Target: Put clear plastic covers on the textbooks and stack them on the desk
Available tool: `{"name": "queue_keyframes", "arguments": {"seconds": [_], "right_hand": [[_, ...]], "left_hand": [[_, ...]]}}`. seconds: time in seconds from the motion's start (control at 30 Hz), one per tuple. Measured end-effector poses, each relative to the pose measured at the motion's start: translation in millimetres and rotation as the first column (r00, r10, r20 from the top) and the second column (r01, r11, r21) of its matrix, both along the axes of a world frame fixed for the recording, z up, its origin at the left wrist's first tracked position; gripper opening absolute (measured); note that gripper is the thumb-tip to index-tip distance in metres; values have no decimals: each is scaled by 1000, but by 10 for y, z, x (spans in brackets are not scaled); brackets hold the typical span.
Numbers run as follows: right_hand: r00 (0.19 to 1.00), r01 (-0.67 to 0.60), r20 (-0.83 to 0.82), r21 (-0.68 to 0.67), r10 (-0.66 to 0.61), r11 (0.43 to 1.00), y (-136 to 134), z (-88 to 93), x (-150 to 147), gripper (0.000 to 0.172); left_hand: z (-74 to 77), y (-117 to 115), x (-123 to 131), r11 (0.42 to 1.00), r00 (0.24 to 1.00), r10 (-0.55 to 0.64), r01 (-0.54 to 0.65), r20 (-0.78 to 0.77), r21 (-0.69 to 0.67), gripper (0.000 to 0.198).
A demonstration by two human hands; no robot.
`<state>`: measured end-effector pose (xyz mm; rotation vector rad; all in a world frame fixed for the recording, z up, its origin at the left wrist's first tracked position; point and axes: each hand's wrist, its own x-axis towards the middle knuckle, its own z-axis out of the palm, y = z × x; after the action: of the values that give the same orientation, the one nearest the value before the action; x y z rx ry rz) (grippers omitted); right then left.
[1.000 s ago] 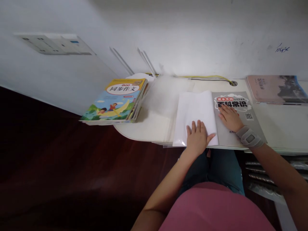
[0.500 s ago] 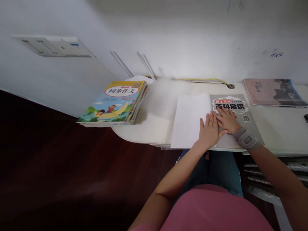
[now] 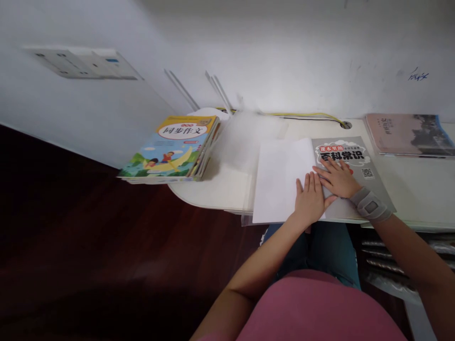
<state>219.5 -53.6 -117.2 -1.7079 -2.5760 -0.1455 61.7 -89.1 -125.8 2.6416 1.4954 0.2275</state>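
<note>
A grey book [image 3: 359,166] with a black and red title lies on the white desk [image 3: 220,189], its cover opened to the left as a white page [image 3: 279,182]. My left hand [image 3: 310,199] lies flat on the right part of that white page, fingers together and stretched. My right hand [image 3: 337,177], with a grey wrist brace [image 3: 369,204], rests flat on the grey page just beside it. The two hands touch near the fold. A clear plastic sheet [image 3: 245,142] lies under and left of the book.
A stack of colourful books [image 3: 172,149] sits on the desk's left end, overhanging the edge. A pinkish book [image 3: 408,133] lies at the far right. A yellow cable [image 3: 305,114] runs along the wall. Dark wooden floor is to the left.
My left hand slid right across the white page from its middle to the fold, ending beside my right hand. My right hand stayed on the grey page.
</note>
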Motion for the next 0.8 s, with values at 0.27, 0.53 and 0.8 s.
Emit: {"name": "queue_keyframes", "arguments": {"seconds": [0.27,0.53,0.8], "right_hand": [[990,140,16,-67,-139,988,-28,115,-247,47],[979,177,-56,-229,-194,957,519,109,-561,69],[981,152,-100,-133,-166,979,-87,13,-916,73]], "left_hand": [[270,137,-266,1000,997,13,-13,-79,1,61],[470,364,-1457,831,829,556,-557,-60,3,50],[522,488,-1964,769,480,635,-316,605,-556,19]]}}
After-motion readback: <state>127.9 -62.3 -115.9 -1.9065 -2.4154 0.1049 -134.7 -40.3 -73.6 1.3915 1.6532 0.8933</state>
